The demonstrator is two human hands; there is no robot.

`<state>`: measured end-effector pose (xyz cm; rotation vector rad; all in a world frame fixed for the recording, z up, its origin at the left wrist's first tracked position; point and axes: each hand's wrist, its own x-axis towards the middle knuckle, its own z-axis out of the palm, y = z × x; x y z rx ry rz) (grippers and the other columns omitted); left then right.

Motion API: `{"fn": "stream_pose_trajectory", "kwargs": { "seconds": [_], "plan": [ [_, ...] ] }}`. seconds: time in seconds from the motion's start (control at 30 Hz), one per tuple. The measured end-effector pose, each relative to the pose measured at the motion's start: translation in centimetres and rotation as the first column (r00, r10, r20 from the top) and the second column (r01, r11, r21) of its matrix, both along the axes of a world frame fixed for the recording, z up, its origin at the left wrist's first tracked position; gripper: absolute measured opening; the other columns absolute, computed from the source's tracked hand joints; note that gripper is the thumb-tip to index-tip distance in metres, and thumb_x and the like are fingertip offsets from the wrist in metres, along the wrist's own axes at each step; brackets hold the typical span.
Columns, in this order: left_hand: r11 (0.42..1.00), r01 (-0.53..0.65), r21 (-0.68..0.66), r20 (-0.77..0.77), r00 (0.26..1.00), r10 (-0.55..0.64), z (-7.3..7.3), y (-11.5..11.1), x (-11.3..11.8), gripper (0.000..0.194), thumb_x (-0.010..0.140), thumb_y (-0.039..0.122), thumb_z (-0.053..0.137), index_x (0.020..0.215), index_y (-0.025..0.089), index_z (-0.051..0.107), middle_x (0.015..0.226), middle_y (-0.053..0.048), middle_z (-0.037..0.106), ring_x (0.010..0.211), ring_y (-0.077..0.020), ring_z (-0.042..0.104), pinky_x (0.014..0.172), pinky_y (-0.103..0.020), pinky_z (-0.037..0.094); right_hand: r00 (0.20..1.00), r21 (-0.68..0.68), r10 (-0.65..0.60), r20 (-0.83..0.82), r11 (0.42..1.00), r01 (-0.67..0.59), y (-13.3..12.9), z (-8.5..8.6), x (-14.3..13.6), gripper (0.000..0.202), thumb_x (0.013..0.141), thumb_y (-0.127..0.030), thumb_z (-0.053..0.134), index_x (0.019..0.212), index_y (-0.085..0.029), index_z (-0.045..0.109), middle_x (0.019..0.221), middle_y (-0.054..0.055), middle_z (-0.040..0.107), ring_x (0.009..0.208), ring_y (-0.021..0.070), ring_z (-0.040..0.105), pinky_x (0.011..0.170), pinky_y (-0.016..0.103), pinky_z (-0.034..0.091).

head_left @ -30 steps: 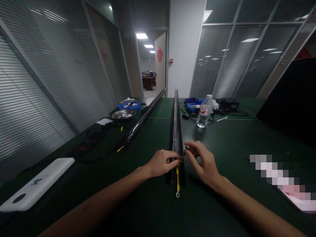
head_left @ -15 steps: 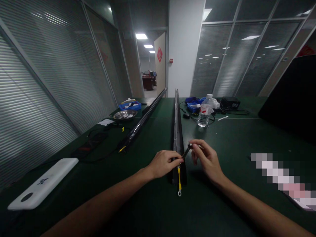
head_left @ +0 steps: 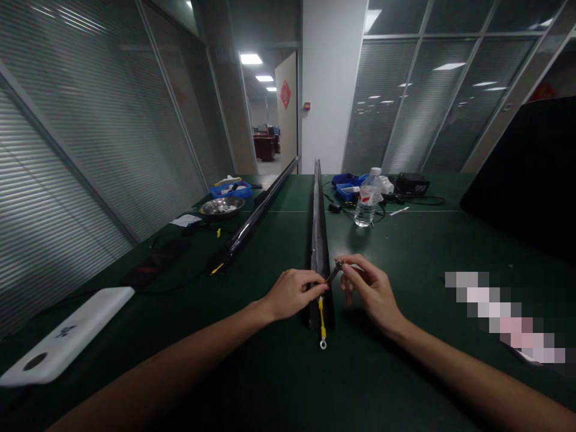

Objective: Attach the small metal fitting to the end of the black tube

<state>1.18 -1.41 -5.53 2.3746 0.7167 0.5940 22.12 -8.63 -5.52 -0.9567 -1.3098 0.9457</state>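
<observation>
A long dark channel-shaped strip runs away from me down the middle of the green table. At its near end, my left hand pinches the lower end of a small dark piece. The fingertips of my right hand close on the upper end of that piece, which is tilted up to the right. Just below my left fingertips a yellow-sleeved lead with a ring terminal comes out over the strip's end. What exactly the small piece is remains too small to tell.
Left of the middle lies a second long black strip. Beyond it are a metal bowl and a blue tray. A white case lies at the near left. A water bottle stands at right, before blue bins.
The whole view has shifted slightly, so things appear a little further left and up. Both hands keep the same hold on the small dark piece.
</observation>
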Motion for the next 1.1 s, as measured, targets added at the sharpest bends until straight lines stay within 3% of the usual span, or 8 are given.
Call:
{"fn": "stream_pose_trajectory", "kwargs": {
  "seconds": [0.23, 0.43, 0.73, 1.1],
  "plan": [
    [1.0, -0.026, -0.016, -0.02, 0.999, 0.026, 0.14, -0.04, -0.04, 0.022, 0.102, 0.035, 0.064, 0.1, 0.017, 0.076, 0.089, -0.001, 0.071, 0.07, -0.0131, 0.058, 0.063, -0.022, 0.038, 0.999, -0.036, 0.041, 0.02, 0.999, -0.041, 0.51, -0.18, 0.46, 0.035, 0.098, -0.052, 0.067, 0.115, -0.021, 0.069, 0.072, -0.001, 0.064, 0.059, 0.0146, 0.06, 0.048, 0.023, 0.054],
    [1.0, 0.021, -0.016, 0.01, 1.0, -0.021, 0.21, -0.15, -0.01, 0.025, 0.106, 0.033, 0.057, 0.103, 0.018, 0.076, 0.1, -0.004, 0.074, 0.086, -0.0163, 0.065, 0.075, -0.023, 0.044, 0.999, -0.028, 0.006, 0.047, 1.0, -0.005, 0.27, 0.4, 0.19, 0.039, 0.096, -0.054, 0.069, 0.116, -0.02, 0.069, 0.065, -0.002, 0.061, 0.056, 0.0151, 0.059, 0.047, 0.024, 0.052],
    [0.998, -0.019, -0.057, -0.029, 0.999, 0.017, 0.27, -0.03, -0.05, 0.025, 0.103, 0.037, 0.062, 0.102, 0.017, 0.077, 0.093, -0.002, 0.073, 0.072, -0.0137, 0.058, 0.064, -0.022, 0.039, 0.998, -0.055, 0.0, 0.061, 0.999, 0.003, 0.25, -0.05, 0.49, 0.037, 0.099, -0.051, 0.067, 0.118, -0.02, 0.067, 0.064, -0.003, 0.061, 0.056, 0.0153, 0.06, 0.049, 0.024, 0.051],
    [0.999, -0.001, -0.038, -0.029, 1.0, 0.0, 0.38, -0.1, 0.05, 0.029, 0.105, 0.037, 0.056, 0.098, 0.017, 0.076, 0.091, -0.003, 0.072, 0.078, -0.0157, 0.061, 0.069, -0.023, 0.042, 0.997, -0.033, -0.006, 0.078, 0.999, 0.009, 0.11, -0.16, 0.26, 0.035, 0.099, -0.051, 0.066, 0.118, -0.021, 0.067, 0.067, -0.003, 0.06, 0.057, 0.0155, 0.059, 0.049, 0.025, 0.05]
  ]
}}
